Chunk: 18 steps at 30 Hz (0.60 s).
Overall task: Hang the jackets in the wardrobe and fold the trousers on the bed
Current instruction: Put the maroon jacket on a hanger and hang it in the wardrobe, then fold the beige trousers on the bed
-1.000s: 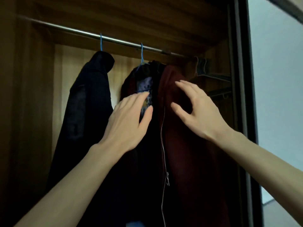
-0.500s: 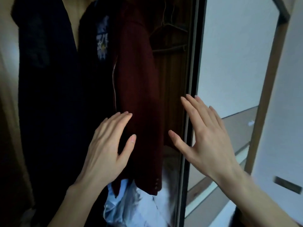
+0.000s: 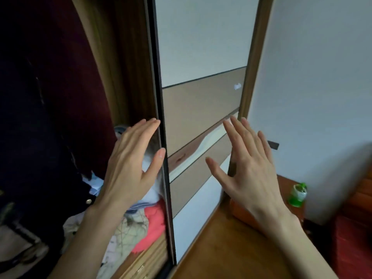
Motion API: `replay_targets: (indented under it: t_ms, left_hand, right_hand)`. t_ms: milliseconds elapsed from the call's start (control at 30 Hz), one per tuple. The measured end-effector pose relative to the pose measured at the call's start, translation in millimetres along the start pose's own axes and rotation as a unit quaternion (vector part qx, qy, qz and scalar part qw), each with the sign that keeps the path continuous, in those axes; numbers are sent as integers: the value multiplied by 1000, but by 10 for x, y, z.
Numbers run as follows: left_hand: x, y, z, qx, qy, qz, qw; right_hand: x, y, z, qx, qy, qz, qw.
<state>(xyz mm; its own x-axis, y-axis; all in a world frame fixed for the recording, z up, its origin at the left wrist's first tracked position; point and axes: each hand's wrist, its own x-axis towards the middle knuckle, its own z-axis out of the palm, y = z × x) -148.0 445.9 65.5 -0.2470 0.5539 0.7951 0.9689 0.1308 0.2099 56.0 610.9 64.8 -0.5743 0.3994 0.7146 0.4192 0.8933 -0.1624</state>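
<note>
A dark red jacket (image 3: 80, 73) hangs inside the open wardrobe at the left, and a dark navy jacket (image 3: 30, 137) hangs beside it further left. My left hand (image 3: 130, 164) is open, fingers spread, in front of the wardrobe opening near the dark edge of the sliding door (image 3: 159, 117). My right hand (image 3: 247, 168) is open too, held in front of the door's white and brown panels (image 3: 201, 107). Neither hand touches the jackets or holds anything. No trousers or bed are visible.
A pile of folded clothes, pink and pale patterned (image 3: 138, 224), lies on the wardrobe's lower shelf. To the right lie a wooden floor (image 3: 221, 248), an orange box (image 3: 241, 212), a green and white bottle (image 3: 299, 195) on a wooden surface, and a white wall (image 3: 322, 77).
My view has swung down and to the right, away from the hanging rail. Both hands have left the red jacket and moved right, now level with the sliding door.
</note>
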Motion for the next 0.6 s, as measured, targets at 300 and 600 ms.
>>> replay_targets:
  t_ms: [300,600]
  left_hand:
    - [-124,1024,705,-108,-17,77,991]
    - [26,1793,1612,-224,-91,141,960]
  right_hand:
    - [-889,628,-733,-59,0,117,991]
    - [-1469,1185,-1128,-148,66,238,958]
